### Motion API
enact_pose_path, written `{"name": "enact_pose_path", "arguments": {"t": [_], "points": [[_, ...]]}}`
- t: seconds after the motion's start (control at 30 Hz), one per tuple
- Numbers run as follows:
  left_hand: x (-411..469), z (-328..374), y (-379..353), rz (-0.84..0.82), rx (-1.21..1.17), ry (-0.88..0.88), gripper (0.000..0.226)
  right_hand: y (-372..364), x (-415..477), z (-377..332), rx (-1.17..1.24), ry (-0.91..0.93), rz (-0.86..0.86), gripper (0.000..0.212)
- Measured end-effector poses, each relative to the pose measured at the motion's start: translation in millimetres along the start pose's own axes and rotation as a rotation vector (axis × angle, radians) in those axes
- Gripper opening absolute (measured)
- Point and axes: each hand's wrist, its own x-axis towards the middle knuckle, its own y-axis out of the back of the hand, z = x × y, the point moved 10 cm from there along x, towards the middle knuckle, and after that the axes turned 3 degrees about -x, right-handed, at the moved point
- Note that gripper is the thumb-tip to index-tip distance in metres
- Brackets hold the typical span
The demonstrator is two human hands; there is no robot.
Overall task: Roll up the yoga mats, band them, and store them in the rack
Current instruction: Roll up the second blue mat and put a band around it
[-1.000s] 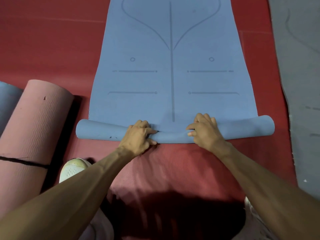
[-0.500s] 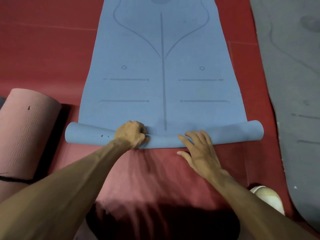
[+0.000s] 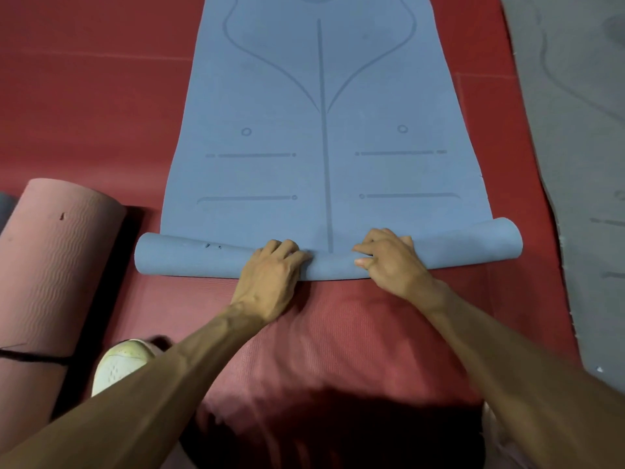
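A blue yoga mat [image 3: 321, 164] with printed alignment lines lies flat on the red floor, stretching away from me. Its near end is curled into a thin roll [image 3: 189, 255] that runs across the view. My left hand [image 3: 270, 275] grips the roll just left of the mat's centre line, fingers curled over the top. My right hand [image 3: 389, 258] grips it just right of the centre line, fingers spread over the roll. A pink mat [image 3: 50, 275] lies rolled at the left, held by a black band [image 3: 30, 357].
A grey mat [image 3: 581, 130] lies flat along the right edge. A pink mat [image 3: 338, 350] lies flat under my arms, in front of the blue roll. My white shoe [image 3: 118, 363] stands beside the rolled pink mat. A sliver of another rolled mat [image 3: 6, 208] shows at far left.
My right hand, which lay flat in front of the roll half a second ago, is back on top of it. The roll has advanced slightly up the mat. My left foot has stepped into view.
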Motion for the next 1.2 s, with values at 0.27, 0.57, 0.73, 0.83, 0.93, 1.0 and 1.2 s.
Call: {"name": "enact_pose_path", "arguments": {"t": [0.27, 0.57, 0.73, 0.83, 0.93, 1.0, 1.2], "points": [[7.3, -16.1, -13.7, -0.203, 0.034, 0.138, 0.055, 0.7, 2.9, 5.6, 0.007, -0.038, 0.079, 0.027], [43.4, -41.6, -8.4, -0.295, -0.113, 0.383, 0.039, 30.5, -27.2, -18.7, -0.067, 0.098, 0.463, 0.025], [61.3, -59.6, -20.9, -0.436, -0.309, 0.543, 0.032, 14.2, -33.8, -21.7, -0.187, 0.197, 0.386, 0.065], [63.0, -61.5, -22.7, -0.451, -0.38, 0.572, 0.025, 11.0, -20.6, -18.3, -0.172, 0.186, 0.36, 0.072], [55.4, -61.0, -18.1, -0.363, -0.358, 0.531, 0.011, 13.8, -10.2, -12.1, -0.116, 0.164, 0.38, 0.06], [47.5, -54.9, -16.5, -0.302, -0.256, 0.442, 0.015, 13.6, -9.0, -8.0, -0.094, 0.168, 0.399, 0.052], [28.4, -31.1, -14.3, -0.15, 0.076, 0.125, 0.066, 22.9, 9.9, -7.6, -0.077, 0.15, 0.224, 0.046]]}}
